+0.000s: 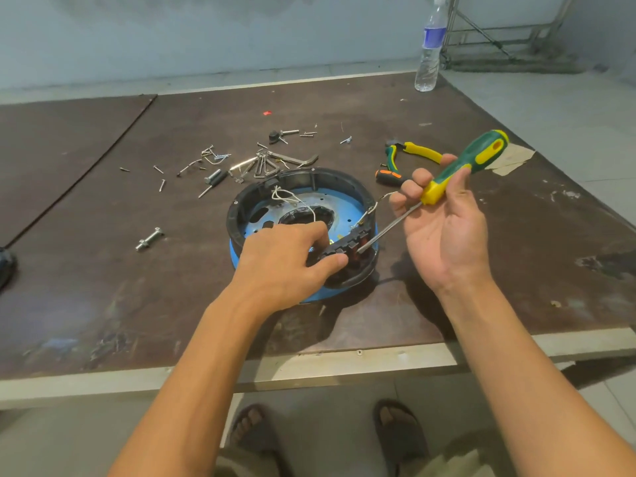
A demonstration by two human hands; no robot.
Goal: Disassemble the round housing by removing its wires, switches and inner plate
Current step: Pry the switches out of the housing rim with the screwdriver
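Note:
The round housing (296, 182), a black ring on a blue base, lies on the table in the middle. A silvery inner plate (344, 210) with holes shows inside, and white wires (292, 199) loop across it. My left hand (285, 263) pinches the black switch block (347, 244) at the housing's near right wall. My right hand (444, 222) holds a green and yellow screwdriver (471, 163) by the handle. Its tip (361, 250) touches the switch block.
Loose screws, hex keys and a small driver (241, 163) lie behind the housing. A bolt (149, 238) lies at the left. Green and yellow pliers (409, 156) rest at the right. A water bottle (430, 46) stands at the far edge.

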